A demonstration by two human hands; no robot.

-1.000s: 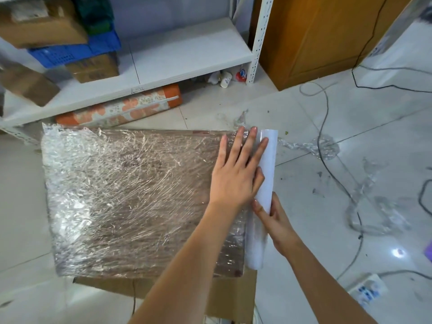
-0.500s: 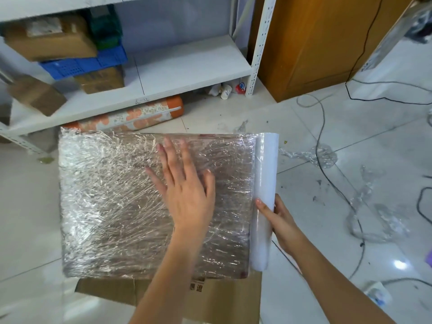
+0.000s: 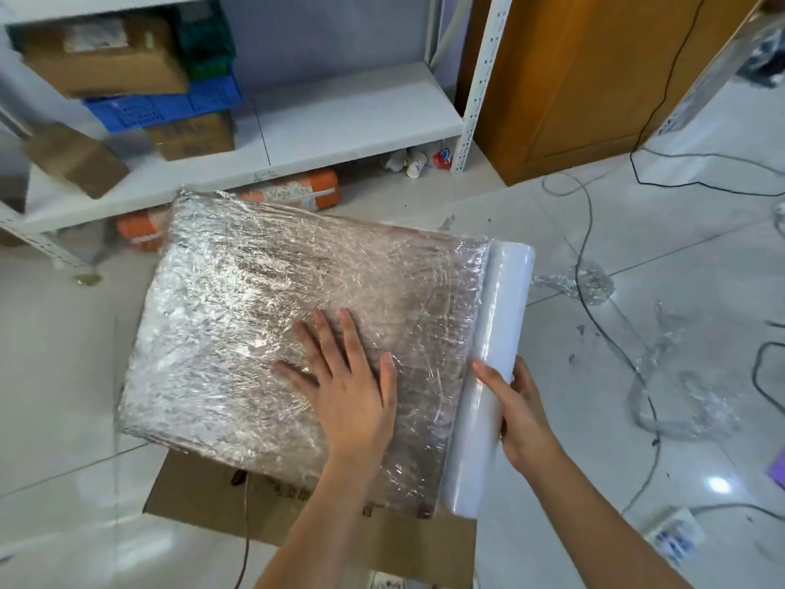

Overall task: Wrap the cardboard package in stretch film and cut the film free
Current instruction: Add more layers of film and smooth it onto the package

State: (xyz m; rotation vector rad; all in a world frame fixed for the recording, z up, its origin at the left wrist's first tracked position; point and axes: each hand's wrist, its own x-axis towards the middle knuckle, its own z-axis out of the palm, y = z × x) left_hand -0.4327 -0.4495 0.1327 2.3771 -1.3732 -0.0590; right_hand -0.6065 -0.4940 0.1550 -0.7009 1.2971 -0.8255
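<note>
The flat cardboard package [image 3: 263, 316] lies in the middle of the view, its whole top covered in crinkled shiny stretch film. My left hand [image 3: 344, 388] presses flat on the film near the package's lower middle, fingers spread. Along the package's right edge lies the white film roll [image 3: 497, 333], still joined to the wrap. My right hand [image 3: 516, 410] grips the roll around its lower half, fingers curled over it from the right.
A plain cardboard box [image 3: 221, 499] sits under the package. White metal shelving [image 3: 352, 116] with boxes and a blue crate [image 3: 165, 102] stands behind. Black cables [image 3: 594, 316], film scraps [image 3: 590, 282] and a power strip [image 3: 675, 537] lie on the tiled floor at right. A wooden cabinet [image 3: 594, 78] stands behind.
My left hand slid from the roll's edge leftward across the film to the package's middle. The package and roll have turned slightly clockwise. My right hand stays on the roll.
</note>
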